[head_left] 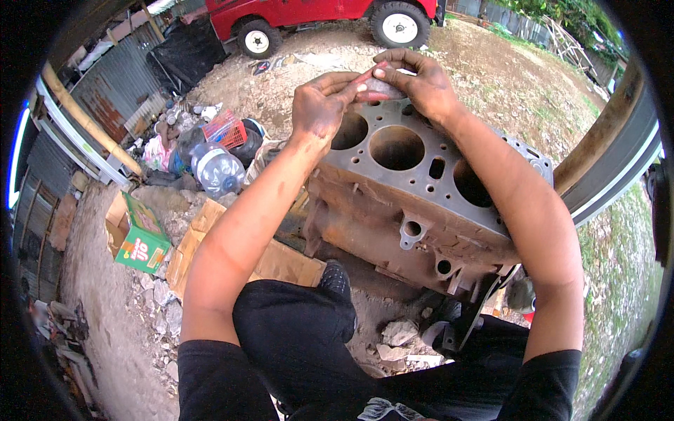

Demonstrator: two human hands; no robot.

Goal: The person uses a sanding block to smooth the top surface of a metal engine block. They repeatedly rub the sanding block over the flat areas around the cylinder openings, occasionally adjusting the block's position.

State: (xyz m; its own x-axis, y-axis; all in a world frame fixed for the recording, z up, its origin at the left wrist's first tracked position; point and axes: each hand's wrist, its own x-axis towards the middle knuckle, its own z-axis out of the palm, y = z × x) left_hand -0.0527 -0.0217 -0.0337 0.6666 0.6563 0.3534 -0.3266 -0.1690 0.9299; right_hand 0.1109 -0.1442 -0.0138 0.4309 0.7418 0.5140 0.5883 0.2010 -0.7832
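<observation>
Over the far edge of a rusty engine block (372, 210), both my hands pinch a small folded sheet of sandpaper (382, 88), reddish on one side and greyish on the other. My left hand (317, 105) grips its left end between thumb and fingers. At the opposite end, the thumb and fingers of my right hand (423, 84) are closed on it. The block's flat top shows bare grey metal, with large round cylinder bores (397, 148) and smaller holes. My right forearm hides part of that top.
A red vehicle (302, 12) stands beyond the block. Left of it lie a large clear plastic bottle (217, 170), a red crate (225, 129), a green box (142, 235) and flattened cardboard (288, 265). Stones (399, 332) lie near my feet; a wooden post (602, 123) rises at right.
</observation>
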